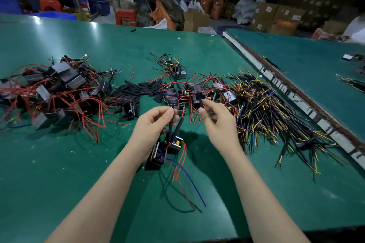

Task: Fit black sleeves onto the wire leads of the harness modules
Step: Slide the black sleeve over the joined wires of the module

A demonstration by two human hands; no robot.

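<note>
Closest to us were our two bare forearms, reaching out over the green counter (59, 163). It was scuffed and dotted with little white specks, and a second green counter (316, 61) butted up on the right behind a taped metal rail (286, 89). The room behind was pretty much a warehouse: stacked cardboard boxes (276, 12), blue crates (102, 7), a red stool (126, 16).

Our left hand (152, 124) had its grip pinched on the top of a black sleeve (170, 124) standing up from the harness module (167, 150) held just above the counter. A second sleeve (178, 127) stuck up beside it. The module was a small dark block with a yellow part, red and blue leads (183, 165) trailing toward us.

Our right hand (217, 122) sat just beside it, fingers loosely curled; we couldn't tell if it held anything.

Loose sleeves (136, 89) lay piled mid-counter, more modules (59, 89) heaped left, and a bundle of yellow-and-black wires (266, 112) right.
</note>
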